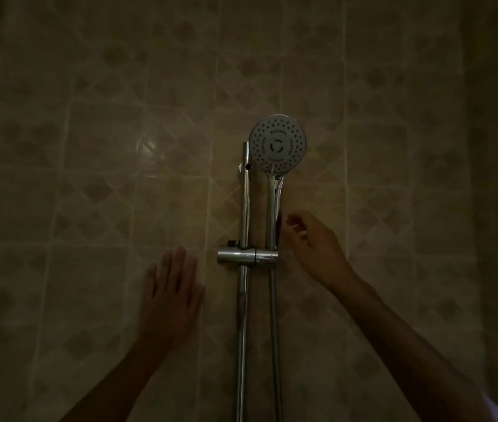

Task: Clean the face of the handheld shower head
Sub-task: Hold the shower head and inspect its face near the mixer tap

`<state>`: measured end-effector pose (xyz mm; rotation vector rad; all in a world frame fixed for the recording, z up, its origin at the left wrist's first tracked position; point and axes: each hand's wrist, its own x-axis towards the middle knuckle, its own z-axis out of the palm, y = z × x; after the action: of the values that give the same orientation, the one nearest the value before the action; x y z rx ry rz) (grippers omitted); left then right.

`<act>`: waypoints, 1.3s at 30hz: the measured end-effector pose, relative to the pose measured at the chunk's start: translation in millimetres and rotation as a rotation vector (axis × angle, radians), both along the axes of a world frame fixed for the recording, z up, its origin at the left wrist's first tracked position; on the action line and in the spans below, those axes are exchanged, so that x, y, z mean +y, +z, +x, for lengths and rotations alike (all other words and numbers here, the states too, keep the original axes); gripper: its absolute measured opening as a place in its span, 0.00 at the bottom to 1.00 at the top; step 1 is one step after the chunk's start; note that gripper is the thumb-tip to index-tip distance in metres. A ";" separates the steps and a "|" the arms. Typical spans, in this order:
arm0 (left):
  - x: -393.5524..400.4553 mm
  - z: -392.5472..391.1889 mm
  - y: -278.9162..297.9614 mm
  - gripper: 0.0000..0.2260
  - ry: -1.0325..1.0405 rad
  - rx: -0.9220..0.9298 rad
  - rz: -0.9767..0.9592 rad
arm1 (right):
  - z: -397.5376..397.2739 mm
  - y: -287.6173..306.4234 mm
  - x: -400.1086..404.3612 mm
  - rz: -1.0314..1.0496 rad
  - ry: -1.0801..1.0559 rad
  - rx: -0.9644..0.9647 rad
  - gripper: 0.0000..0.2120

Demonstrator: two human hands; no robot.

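Note:
The handheld shower head (277, 144) stands upright in its chrome holder (248, 256) on a vertical slide rail (244, 208). Its round grey face with dark nozzles points toward me. Its chrome handle (273, 208) runs down into the holder. My right hand (311, 242) hovers just right of the handle with fingers curled and apart, holding nothing; whether a fingertip touches the handle I cannot tell. My left hand (173, 287) is spread flat, fingers up, left of the rail and below the holder's height, holding nothing.
A beige tiled wall (104, 147) with a diamond pattern fills the view in dim light. The shower hose (275, 345) hangs straight down from the holder beside the rail's lower part. A dark wall corner lies at the far right.

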<state>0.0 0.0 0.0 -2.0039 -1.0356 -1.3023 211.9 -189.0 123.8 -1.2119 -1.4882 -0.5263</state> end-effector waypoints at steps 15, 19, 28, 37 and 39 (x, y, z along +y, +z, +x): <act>12.5 4.6 -3.5 0.27 0.042 -0.090 0.182 | -38.7 26.3 44.7 -0.038 0.381 0.485 0.17; 12.7 3.5 -4.0 0.27 0.049 -0.076 0.167 | -46.0 33.5 38.2 -0.080 0.503 0.557 0.11; 10.6 -0.7 -0.8 0.27 0.015 -0.034 0.095 | -32.1 64.9 29.9 0.019 0.312 0.517 0.15; 8.7 -10.0 0.3 0.29 -0.015 0.069 -0.011 | -17.2 32.6 -20.5 -0.040 0.336 0.598 0.13; 6.5 -13.1 1.5 0.29 -0.024 0.092 -0.026 | -13.9 16.3 -35.6 -0.067 0.331 0.619 0.12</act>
<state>-13.1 6.5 1.5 -2.0806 -0.9933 -1.2025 198.0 -224.6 140.1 -1.0233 -1.1355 0.1222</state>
